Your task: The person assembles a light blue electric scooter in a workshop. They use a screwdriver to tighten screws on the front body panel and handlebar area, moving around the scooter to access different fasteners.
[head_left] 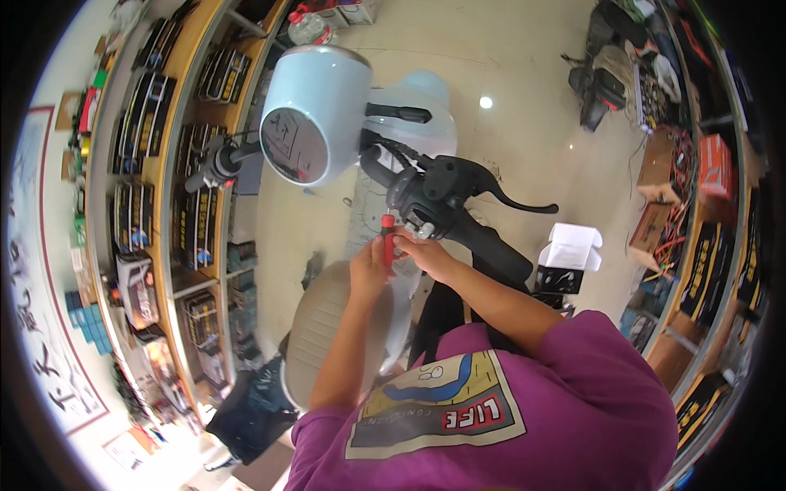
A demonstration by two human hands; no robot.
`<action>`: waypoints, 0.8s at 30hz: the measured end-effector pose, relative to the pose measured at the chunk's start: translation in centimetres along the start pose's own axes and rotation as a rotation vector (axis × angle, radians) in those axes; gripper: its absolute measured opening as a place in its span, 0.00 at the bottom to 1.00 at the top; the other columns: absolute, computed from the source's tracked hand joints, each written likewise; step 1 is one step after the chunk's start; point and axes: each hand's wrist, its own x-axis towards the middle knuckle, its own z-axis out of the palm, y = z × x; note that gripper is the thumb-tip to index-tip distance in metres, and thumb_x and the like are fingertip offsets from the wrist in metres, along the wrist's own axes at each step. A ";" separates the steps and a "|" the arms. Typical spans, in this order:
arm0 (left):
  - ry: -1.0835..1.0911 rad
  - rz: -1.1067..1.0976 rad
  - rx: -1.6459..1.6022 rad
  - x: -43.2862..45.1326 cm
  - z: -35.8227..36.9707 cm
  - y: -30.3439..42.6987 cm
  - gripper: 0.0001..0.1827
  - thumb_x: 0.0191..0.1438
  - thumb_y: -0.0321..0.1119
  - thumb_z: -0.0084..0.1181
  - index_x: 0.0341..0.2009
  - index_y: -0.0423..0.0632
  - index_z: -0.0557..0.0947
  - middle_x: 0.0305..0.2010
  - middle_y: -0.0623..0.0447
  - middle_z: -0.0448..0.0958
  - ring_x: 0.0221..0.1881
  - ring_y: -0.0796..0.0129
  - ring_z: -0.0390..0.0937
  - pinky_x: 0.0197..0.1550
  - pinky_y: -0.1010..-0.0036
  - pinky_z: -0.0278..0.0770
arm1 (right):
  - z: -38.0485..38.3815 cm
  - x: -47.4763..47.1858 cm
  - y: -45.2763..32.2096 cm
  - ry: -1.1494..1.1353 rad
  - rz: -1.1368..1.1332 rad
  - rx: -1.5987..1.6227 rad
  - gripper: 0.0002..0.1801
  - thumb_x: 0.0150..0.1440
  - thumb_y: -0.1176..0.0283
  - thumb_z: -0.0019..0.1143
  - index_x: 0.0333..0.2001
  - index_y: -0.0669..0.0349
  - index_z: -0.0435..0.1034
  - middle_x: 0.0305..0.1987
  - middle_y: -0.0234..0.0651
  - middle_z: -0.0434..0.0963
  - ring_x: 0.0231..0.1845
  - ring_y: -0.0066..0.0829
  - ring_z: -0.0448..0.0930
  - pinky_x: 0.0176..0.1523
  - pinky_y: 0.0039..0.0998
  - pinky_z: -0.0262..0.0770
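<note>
My left hand (368, 267) grips the lower part of a screwdriver (387, 240) with a red and black handle. Its thin shaft points up to the underside of a black handlebar switch housing (424, 205) on a pale blue electric scooter. From the other side, my right hand (425, 251) has its thumb and fingers against the same handle, just below the housing's light-coloured switch buttons; some fingertips are hidden. A black brake lever (522, 205) and a black rubber grip (494, 245) extend rightward from the housing.
A pale blue headlamp and display unit (319, 116) stands beyond my hands, with the other handlebar grip (196, 183) at its left. Below is the beige seat (334, 319). An opened white box (571, 245) sits at right. Loaded shelves (178, 92) line both sides.
</note>
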 end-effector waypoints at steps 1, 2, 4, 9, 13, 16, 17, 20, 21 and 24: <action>-0.006 -0.010 0.090 0.0 -0.3 0.4 0.26 0.71 0.49 0.41 0.38 0.40 0.83 0.21 0.51 0.78 0.19 0.70 0.76 0.22 0.71 0.71 | 0.3 0.4 0.1 0.051 0.031 0.023 0.25 0.69 0.59 0.49 0.63 0.62 0.66 0.58 0.35 0.76 0.58 0.27 0.76 0.64 0.33 0.70; -0.010 -0.013 0.166 0.1 -0.7 0.9 0.26 0.71 0.49 0.41 0.36 0.40 0.83 0.21 0.49 0.78 0.20 0.66 0.77 0.23 0.69 0.72 | 0.5 0.7 0.1 0.104 0.072 0.044 0.23 0.68 0.62 0.51 0.62 0.62 0.68 0.57 0.36 0.77 0.57 0.27 0.77 0.65 0.34 0.70; -0.005 0.085 0.390 0.5 -1.2 1.9 0.26 0.70 0.48 0.44 0.33 0.39 0.83 0.22 0.46 0.78 0.20 0.61 0.78 0.24 0.66 0.74 | 0.7 0.7 -0.1 0.163 0.066 0.219 0.17 0.65 0.70 0.56 0.56 0.63 0.72 0.53 0.36 0.79 0.56 0.29 0.78 0.66 0.37 0.71; -0.014 0.334 0.888 2.3 -2.2 4.4 0.29 0.66 0.53 0.46 0.28 0.40 0.84 0.28 0.37 0.78 0.32 0.40 0.76 0.37 0.53 0.73 | 1.8 -0.1 -1.6 -0.044 -0.029 0.503 0.17 0.65 0.72 0.56 0.56 0.64 0.72 0.56 0.37 0.78 0.58 0.31 0.77 0.68 0.36 0.68; 0.051 0.340 0.968 2.6 -2.5 5.9 0.23 0.64 0.49 0.50 0.31 0.43 0.85 0.36 0.41 0.78 0.34 0.43 0.77 0.37 0.53 0.74 | 2.8 0.3 -2.5 -0.032 0.038 0.497 0.16 0.65 0.74 0.55 0.56 0.65 0.72 0.57 0.37 0.78 0.60 0.32 0.75 0.69 0.35 0.66; 0.109 0.580 0.956 2.9 -2.1 6.4 0.17 0.58 0.46 0.56 0.35 0.45 0.85 0.42 0.43 0.78 0.42 0.44 0.76 0.42 0.55 0.75 | 3.0 1.0 -1.5 -0.012 0.028 0.525 0.14 0.64 0.74 0.56 0.53 0.61 0.73 0.55 0.36 0.78 0.58 0.31 0.76 0.65 0.35 0.69; 0.059 0.713 0.970 3.4 -1.8 6.5 0.16 0.56 0.45 0.58 0.38 0.47 0.85 0.45 0.43 0.78 0.46 0.44 0.76 0.45 0.55 0.75 | 2.9 1.3 -0.8 0.026 0.078 0.489 0.13 0.64 0.74 0.56 0.52 0.60 0.73 0.55 0.36 0.78 0.57 0.31 0.77 0.63 0.35 0.70; -0.145 0.839 0.920 5.7 -0.3 6.7 0.21 0.52 0.45 0.60 0.48 0.48 0.83 0.53 0.43 0.77 0.57 0.43 0.71 0.56 0.56 0.71 | 2.2 2.3 1.1 -0.134 -0.056 0.539 0.11 0.63 0.72 0.58 0.50 0.58 0.73 0.53 0.35 0.78 0.54 0.30 0.77 0.60 0.35 0.72; -0.209 0.882 0.859 6.6 0.6 6.6 0.24 0.50 0.45 0.61 0.51 0.48 0.82 0.56 0.42 0.76 0.61 0.42 0.69 0.60 0.56 0.70 | 1.9 2.7 1.5 -0.187 -0.101 0.553 0.11 0.63 0.72 0.58 0.49 0.57 0.73 0.53 0.35 0.78 0.54 0.30 0.77 0.59 0.35 0.72; -0.042 1.266 0.921 11.7 3.4 7.9 0.30 0.55 0.44 0.56 0.61 0.46 0.74 0.69 0.41 0.67 0.70 0.45 0.61 0.70 0.53 0.58 | 2.2 3.2 1.7 -0.189 -0.127 0.676 0.09 0.62 0.69 0.60 0.46 0.54 0.73 0.50 0.33 0.77 0.51 0.29 0.77 0.55 0.34 0.73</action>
